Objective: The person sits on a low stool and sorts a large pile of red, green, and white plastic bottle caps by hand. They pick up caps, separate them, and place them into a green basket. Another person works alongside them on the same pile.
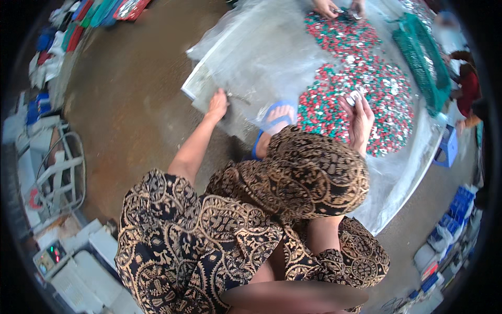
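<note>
My right hand (pixel 361 121) is raised over a wide pile of small red, green and white pieces (pixel 327 112). Its fingers pinch a few small shiny silver-white pieces (pixel 355 97), too small to name. Out to the left, my left hand (pixel 217 106) is at the edge of the clear plastic sheet (pixel 251 57). Those fingers are curled together, and what they hold, if anything, is hidden. The pile lies on the sheet, which covers a pale flat board. At the top, another person's hands (pixel 334 9) handle similar silver pieces above a second part of the pile.
My blue-sandalled foot (pixel 280 116) rests on the sheet's near edge. A green mesh basket (pixel 422 63) stands right of the pile, with a blue plastic stool (pixel 446 147) beyond. Grey machines (pixel 78 272) line the left. Another person sits at far right. The brown floor (pixel 130 78) looks wet.
</note>
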Motion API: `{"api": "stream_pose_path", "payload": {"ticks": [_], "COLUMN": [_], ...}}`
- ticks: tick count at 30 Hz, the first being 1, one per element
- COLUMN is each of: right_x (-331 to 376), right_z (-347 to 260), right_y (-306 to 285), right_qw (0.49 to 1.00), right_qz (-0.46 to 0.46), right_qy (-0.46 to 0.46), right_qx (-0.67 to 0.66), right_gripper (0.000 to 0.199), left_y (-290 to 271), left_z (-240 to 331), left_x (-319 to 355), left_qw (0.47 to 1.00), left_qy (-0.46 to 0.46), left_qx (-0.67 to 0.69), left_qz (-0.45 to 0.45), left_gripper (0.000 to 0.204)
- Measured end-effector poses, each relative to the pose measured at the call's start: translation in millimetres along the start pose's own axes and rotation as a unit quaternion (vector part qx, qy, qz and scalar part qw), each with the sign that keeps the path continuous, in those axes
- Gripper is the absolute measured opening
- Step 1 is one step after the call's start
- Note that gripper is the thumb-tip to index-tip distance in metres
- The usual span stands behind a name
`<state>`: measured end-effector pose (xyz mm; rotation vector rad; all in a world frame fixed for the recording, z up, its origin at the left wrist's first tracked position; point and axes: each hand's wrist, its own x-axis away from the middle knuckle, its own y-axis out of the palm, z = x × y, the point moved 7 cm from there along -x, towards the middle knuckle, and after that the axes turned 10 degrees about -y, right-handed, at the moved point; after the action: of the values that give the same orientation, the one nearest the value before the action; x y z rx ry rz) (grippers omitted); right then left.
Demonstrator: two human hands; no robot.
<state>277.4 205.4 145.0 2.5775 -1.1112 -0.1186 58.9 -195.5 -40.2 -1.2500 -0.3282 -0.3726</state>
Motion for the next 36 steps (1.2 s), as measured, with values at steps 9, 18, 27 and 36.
{"api": "stream_pose_path", "payload": {"ticks": [9,18,27,36], "right_x": [-18.3,-4.1,26.1,35.4], "right_z": [-85.9,-63.5,-75.2,-68.3], "right_y": [46.3,3.2,-36.8,-60.1], "right_qw": [0.978,0.968,0.980,0.986], "right_qz": [-0.139,-0.042,0.041,0.096], "right_qy": [-0.011,-0.051,-0.096,-0.098], "right_qx": [-0.157,-0.241,-0.168,-0.094], "right_gripper": [0.031,0.036,0.027,0.031], "left_y": [-4.9,-76.8,-86.1,-71.8], "left_z": [-59.1,103.3,373.2,405.8], "left_x": [27.4,65.9,232.5,255.8], "left_qw": [0.912,0.860,0.802,0.798], "left_qy": [-0.162,0.069,0.552,0.598], "left_qx": [0.355,0.476,0.208,0.058], "left_qz": [-0.123,-0.169,-0.097,-0.052], "left_gripper": [0.042,0.053,0.040,0.020]}}
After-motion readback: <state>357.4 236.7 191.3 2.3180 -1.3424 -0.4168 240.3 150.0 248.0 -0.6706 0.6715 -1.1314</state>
